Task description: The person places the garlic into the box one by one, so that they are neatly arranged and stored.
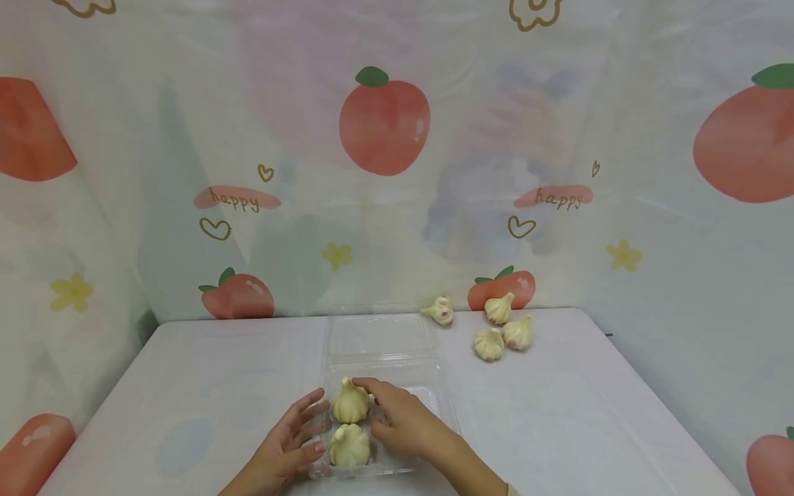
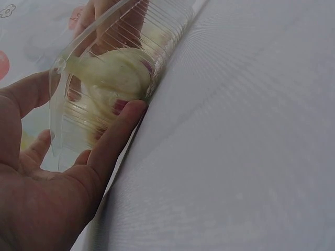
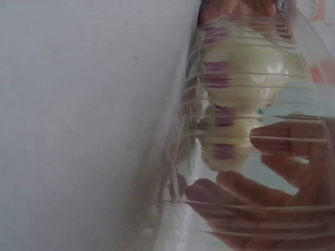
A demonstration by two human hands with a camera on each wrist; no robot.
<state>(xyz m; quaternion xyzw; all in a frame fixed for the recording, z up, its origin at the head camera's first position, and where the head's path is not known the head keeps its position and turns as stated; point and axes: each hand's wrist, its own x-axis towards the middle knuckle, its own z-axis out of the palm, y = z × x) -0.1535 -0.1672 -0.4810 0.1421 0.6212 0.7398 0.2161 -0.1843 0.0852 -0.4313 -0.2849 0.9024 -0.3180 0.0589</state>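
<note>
Head: right hand (image 1: 403,419) beside garlic (image 1: 350,405)

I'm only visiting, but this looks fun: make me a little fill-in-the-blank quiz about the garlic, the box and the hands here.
1. The number of garlic bulbs inside the clear box is ____.
2. The box's lid is ____, not closed.
3. The number of loose bulbs outside the box is ____.
4. The hand nearer those loose bulbs is the person's ____ one.

Missing words: two; open; four; right

Two garlic bulbs (image 1: 351,406) lie left inside the box (image 1: 428,398)
</note>
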